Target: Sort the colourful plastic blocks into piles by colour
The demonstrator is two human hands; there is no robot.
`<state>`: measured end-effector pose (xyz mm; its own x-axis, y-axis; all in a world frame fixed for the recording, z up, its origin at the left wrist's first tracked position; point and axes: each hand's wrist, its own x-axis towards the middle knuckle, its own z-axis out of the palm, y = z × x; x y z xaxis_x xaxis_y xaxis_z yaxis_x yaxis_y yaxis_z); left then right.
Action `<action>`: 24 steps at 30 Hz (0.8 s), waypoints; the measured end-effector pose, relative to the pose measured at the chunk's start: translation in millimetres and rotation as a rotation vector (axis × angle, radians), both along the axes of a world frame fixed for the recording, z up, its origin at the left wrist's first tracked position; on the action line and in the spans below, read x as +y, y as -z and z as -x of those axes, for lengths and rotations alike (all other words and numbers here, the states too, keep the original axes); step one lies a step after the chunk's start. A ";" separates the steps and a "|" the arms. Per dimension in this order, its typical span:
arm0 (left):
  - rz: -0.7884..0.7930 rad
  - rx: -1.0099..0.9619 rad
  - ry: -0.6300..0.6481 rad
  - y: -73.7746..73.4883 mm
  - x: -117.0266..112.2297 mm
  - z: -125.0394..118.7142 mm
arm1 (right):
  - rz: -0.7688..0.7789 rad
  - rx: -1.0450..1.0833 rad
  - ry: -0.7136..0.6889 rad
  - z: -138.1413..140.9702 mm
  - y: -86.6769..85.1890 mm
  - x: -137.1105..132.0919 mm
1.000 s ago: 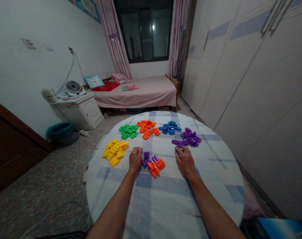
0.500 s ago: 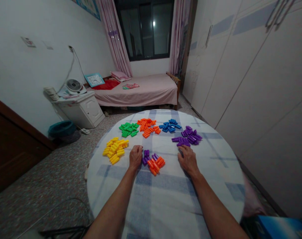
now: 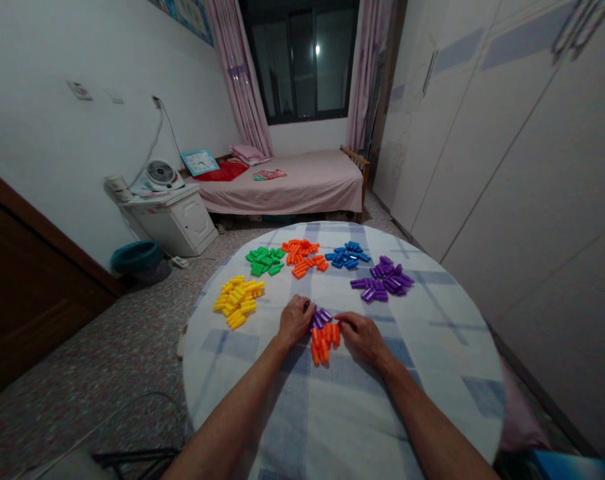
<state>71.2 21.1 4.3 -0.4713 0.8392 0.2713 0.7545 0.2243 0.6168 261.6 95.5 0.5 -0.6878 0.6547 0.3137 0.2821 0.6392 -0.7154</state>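
Note:
A small cluster lies on the table before me: short purple plastic tubes (image 3: 322, 316) on the far side, short orange plastic tubes (image 3: 324, 344) nearer. My left hand (image 3: 296, 319) curls against the cluster's left side, its fingers closed on a dark purple tube at its fingertips. From the right, my right hand (image 3: 358, 333) reaches the cluster's edge with thumb and fingers drawn together. Whatever lies between those fingertips is hidden. Behind the right hand is a larger pile of purple tubes (image 3: 386, 280).
Around the far part of the round cloth-covered table (image 3: 352, 427) are piles of yellow tubes (image 3: 237, 301), green tubes (image 3: 264, 261), orange tubes (image 3: 302, 256) and blue tubes (image 3: 348, 255). A bed (image 3: 292, 183) stands beyond, with a wardrobe (image 3: 512, 173) along the right.
My right hand has moved from the large purple pile to the cluster's right edge. The left hand now presses closer, and the cluster is more compact. The view has shifted slightly.

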 end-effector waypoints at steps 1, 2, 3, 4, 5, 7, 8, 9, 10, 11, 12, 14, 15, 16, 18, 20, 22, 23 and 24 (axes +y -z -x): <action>-0.020 -0.069 0.029 0.5 5.4 -3.2 | -0.008 0.014 0.028 -0.2 0.7 1.2; -0.038 -0.132 0.052 1.4 10.5 -6.0 | -0.024 0.029 0.059 -0.8 1.4 2.8; -0.050 -0.181 0.071 2.6 14.8 -8.2 | -0.045 0.047 0.086 -1.6 2.3 4.3; -0.056 -0.220 0.087 4.1 17.9 -9.8 | -0.071 0.063 0.110 -2.4 3.2 5.7; -0.061 -0.253 0.095 5.7 19.6 -10.6 | -0.103 0.074 0.130 -3.2 4.1 6.9; -0.089 -0.310 0.095 8.2 18.7 -10.0 | -0.187 0.071 0.135 -3.8 5.8 8.4; -0.107 -0.333 0.094 8.6 16.5 -9.0 | -0.236 0.053 0.119 -3.4 6.5 8.7; -0.123 -0.345 0.093 8.3 13.5 -7.8 | -0.285 0.025 0.092 -2.3 6.9 8.8; -0.132 -0.336 0.086 7.2 10.1 -6.6 | -0.328 -0.008 0.059 -0.7 7.1 8.8; -0.130 -0.307 0.074 5.5 6.8 -5.6 | -0.360 -0.042 0.024 1.5 7.2 8.8; -0.118 -0.272 0.058 3.2 3.8 -5.0 | -0.377 -0.075 -0.005 4.0 7.1 8.9; -0.070 -0.218 0.020 -1.5 0.1 -5.2 | -0.380 -0.122 -0.045 9.1 7.4 9.4; -0.041 -0.209 0.013 -3.6 -0.4 -6.0 | -0.370 -0.134 -0.052 11.1 7.7 9.8; -0.013 -0.218 0.028 -5.2 0.1 -7.0 | -0.358 -0.135 -0.044 12.5 8.1 10.3; 0.023 -0.271 0.101 -6.9 3.7 -9.3 | -0.336 -0.119 0.002 12.9 8.7 11.0; 0.025 -0.324 0.191 -6.9 9.7 -11.4 | -0.332 -0.094 0.067 10.7 8.0 10.3; 0.008 -0.348 0.279 -6.0 16.7 -12.9 | -0.362 -0.095 0.090 7.8 6.1 7.7; 0.004 -0.351 0.321 -5.5 20.0 -13.3 | -0.388 -0.105 0.079 6.6 5.0 5.9; 0.005 -0.352 0.362 -4.9 22.8 -13.5 | -0.414 -0.119 0.059 5.8 4.3 4.2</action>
<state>84.7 43.9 9.2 -0.2119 0.9667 0.1438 0.5310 -0.0097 0.8473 255.7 99.6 -3.8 -0.7005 0.5294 0.4786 0.3915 0.8458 -0.3624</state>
